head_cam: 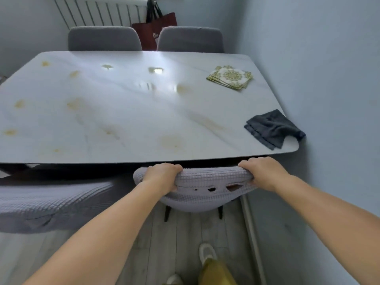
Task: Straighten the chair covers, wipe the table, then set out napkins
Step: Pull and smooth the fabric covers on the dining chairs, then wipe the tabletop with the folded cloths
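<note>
the top edge of the chair cover (205, 179) is gripped by both hands. the left hand (162, 174) is curled over the left part of the chair back, with its fingers folded over the far side and the thumb below, on the near side. the right hand (264, 171) is curled over the right end in the same way, fingers close together. between the two hands, just under the gripped edge, a row of small holes (224, 188) is seen in the fabric. beyond the fingers the stained table (123, 112) is found. a dark cloth (271, 128) is lying near its right corner, just past the right fingers, and a stack of patterned napkins (230, 77) is placed further away. a second covered chair (51, 206) is seen left of the left hand.
</note>
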A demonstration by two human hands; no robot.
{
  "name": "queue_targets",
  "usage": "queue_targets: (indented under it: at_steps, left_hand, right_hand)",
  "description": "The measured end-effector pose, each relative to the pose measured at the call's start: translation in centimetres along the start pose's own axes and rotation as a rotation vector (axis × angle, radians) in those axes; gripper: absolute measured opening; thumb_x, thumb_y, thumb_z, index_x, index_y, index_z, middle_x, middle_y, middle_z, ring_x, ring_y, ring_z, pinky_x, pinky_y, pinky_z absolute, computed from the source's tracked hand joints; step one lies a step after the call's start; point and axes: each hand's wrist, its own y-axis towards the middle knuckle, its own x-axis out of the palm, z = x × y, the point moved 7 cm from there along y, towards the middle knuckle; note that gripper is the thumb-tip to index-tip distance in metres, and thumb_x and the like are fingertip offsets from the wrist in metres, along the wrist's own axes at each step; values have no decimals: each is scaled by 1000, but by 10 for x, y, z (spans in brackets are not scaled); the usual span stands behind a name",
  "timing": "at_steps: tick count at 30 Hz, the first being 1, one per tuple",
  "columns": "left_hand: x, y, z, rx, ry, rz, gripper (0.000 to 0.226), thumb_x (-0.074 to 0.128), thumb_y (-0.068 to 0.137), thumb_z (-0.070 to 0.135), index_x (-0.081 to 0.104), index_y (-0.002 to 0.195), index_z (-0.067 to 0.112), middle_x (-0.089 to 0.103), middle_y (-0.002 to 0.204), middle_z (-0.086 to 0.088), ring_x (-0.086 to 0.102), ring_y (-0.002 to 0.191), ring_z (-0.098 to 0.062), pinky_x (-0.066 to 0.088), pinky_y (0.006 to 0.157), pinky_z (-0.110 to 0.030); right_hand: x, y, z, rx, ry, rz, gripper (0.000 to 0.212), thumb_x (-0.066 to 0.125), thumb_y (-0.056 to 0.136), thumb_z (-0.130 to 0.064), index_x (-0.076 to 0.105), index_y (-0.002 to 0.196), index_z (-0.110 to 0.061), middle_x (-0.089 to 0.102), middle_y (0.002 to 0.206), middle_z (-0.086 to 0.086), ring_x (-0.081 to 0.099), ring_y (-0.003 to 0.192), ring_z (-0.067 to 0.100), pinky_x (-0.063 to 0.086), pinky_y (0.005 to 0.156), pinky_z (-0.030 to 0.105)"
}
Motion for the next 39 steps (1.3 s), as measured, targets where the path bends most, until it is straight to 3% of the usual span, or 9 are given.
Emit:
queue_targets:
  at_steps: [5,11,16,18,21,24,31,34,39]
  left_hand:
    - [5,-3,2,14,30,-72,21,61,82,25,50,100,24,61,93,0,59,89,-25,51,75,-37]
    - [10,-8,6,18,65,-89,31,60,85,30,51,114,27,63,102,-1,58,90,-24,47,70,-34]
    - [8,-6,7,36,21,-126,45,68,78,40,51,118,28,63,109,3,58,97,-22,51,79,-37]
    - [6,-4,8,39,-104,-225,64,69,70,59,51,123,28,60,117,7,55,105,-17,48,87,-34]
    - [-4,5,20,41,-303,-366,85,49,61,84,55,123,26,59,122,10,55,107,-12,44,91,-29]
    - [-20,28,30,-4,-389,-268,76,36,73,80,60,116,23,64,116,1,59,102,-18,47,89,-32]
    - [-41,92,51,-6,-363,-124,36,55,89,46,60,117,24,61,122,3,56,110,-15,45,95,-33]
    - [-52,126,69,2,-316,-130,36,54,91,42,59,120,21,61,123,1,56,111,-16,44,97,-32]
    - [-65,182,112,57,-234,-167,36,51,93,41,56,123,23,57,126,1,53,114,-18,43,98,-35]
  right_hand:
    - [9,-4,0,-11,-32,-5,20,51,85,-17,53,102,-27,58,91,-5,58,86,20,53,74,40]
    - [8,-7,0,-77,-94,-17,19,55,85,-25,52,104,-27,60,96,-5,59,90,20,52,76,39]
    - [11,-7,4,-90,-65,-13,38,60,83,-37,48,119,-32,57,106,-7,55,99,17,45,84,35]
    - [13,-8,11,-79,75,-67,52,66,74,-50,47,121,-38,56,107,-13,53,100,12,43,89,32]
    - [11,-13,27,5,603,-174,66,68,61,-69,51,120,-43,54,112,-23,50,106,1,40,91,23]
    - [-2,-3,53,95,835,30,54,60,73,-66,58,118,-37,56,118,-22,50,112,-1,36,91,21]
    - [-6,62,146,280,475,234,40,52,92,-41,58,121,-14,54,130,4,46,123,23,40,96,36]
    - [-2,98,181,314,251,195,46,48,94,-42,47,133,-18,36,148,4,20,142,26,25,111,42]
    - [15,138,219,200,105,51,64,41,91,-58,22,147,-34,9,159,-1,-3,146,24,4,117,46]
